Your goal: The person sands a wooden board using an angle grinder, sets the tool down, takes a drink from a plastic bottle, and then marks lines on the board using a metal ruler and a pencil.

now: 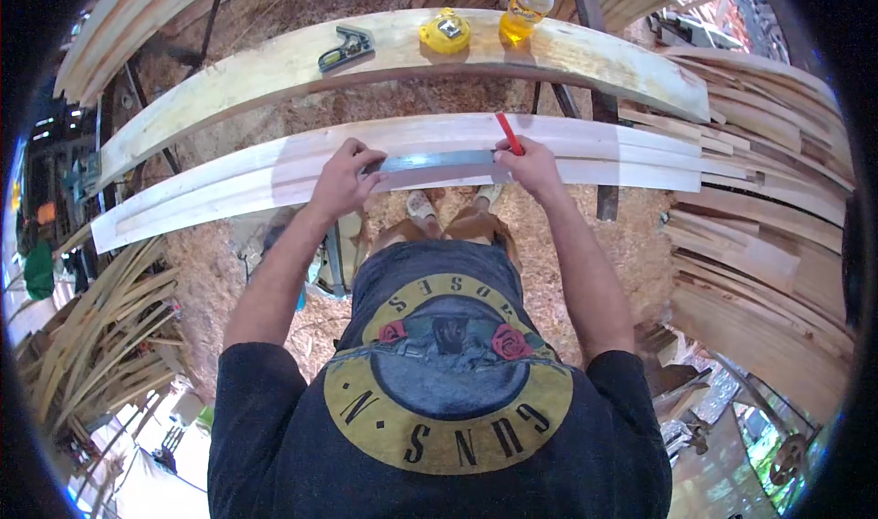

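A metal ruler [437,160] lies lengthwise along pale wooden boards [229,173] in front of me. At its left end, my left hand [346,177] is closed with the fingers gripping the ruler. My right hand [532,166] is at the other end and holds a red pencil [508,133], which points up and away from me. The right thumb and fingers are also close to the ruler's end; whether they press on it I cannot tell.
Across a gap, a thick plank [604,54] bears a yellow tape measure [445,32], a bottle of yellow liquid [525,14] and a combination square [347,49]. Stacked boards [759,235] stand at the right, loose strips [110,327] at the left. Wood shavings [585,235] cover the floor.
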The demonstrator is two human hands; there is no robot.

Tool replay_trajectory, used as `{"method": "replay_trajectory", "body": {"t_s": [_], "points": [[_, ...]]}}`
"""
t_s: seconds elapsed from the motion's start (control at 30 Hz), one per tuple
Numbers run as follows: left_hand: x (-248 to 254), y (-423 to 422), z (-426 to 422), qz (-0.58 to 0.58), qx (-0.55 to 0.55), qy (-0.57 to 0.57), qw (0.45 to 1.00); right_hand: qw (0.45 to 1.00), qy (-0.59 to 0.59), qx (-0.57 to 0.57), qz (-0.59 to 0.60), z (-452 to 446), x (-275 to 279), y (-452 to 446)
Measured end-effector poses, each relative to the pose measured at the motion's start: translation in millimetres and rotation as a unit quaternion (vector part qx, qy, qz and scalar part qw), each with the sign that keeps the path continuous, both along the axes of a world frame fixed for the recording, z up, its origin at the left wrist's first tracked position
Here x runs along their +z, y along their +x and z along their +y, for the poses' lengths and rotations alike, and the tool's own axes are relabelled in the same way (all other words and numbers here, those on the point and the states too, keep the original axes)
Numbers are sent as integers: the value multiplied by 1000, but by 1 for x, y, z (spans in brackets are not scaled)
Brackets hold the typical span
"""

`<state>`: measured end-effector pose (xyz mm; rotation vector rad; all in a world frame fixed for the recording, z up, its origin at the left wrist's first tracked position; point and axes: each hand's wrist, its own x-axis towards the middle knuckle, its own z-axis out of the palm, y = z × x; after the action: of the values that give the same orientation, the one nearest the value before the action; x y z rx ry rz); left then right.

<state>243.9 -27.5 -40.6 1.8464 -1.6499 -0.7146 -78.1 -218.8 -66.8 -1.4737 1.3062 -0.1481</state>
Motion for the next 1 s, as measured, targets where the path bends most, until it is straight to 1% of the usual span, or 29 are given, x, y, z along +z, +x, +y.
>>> {"method": "replay_trajectory", "body": {"t_s": [0.07, 0.2, 0.3, 0.37, 0.57, 0.73, 0.87, 1.0], "points": [[-3, -4, 3, -24, -1, -14, 1000, 999, -50, -3, 11, 8, 1, -1], [-6, -17, 10, -110, -11, -69, 991, 997, -57, -50, 2, 22, -7, -8], [-12, -26, 18, -134, -4, -79, 988, 995, -56, -77, -2, 31, -26, -17], [-16, -31, 20, -135, 5, -78, 988, 994, -71, -79, 2, 34, -29, -20], [-17, -37, 23, -153, 5, -75, 985, 992, -90, -89, 24, 35, -12, -12], [-8, -37, 18, -145, -1, -83, 986, 990, -74, -123, 7, 34, -13, -14], [-16, -31, 8, -151, -9, -93, 984, 988, -36, -150, -24, 31, -19, -16], [-19, -29, 6, -150, -15, -87, 985, 984, -37, -172, -30, 33, -18, -12]]}}
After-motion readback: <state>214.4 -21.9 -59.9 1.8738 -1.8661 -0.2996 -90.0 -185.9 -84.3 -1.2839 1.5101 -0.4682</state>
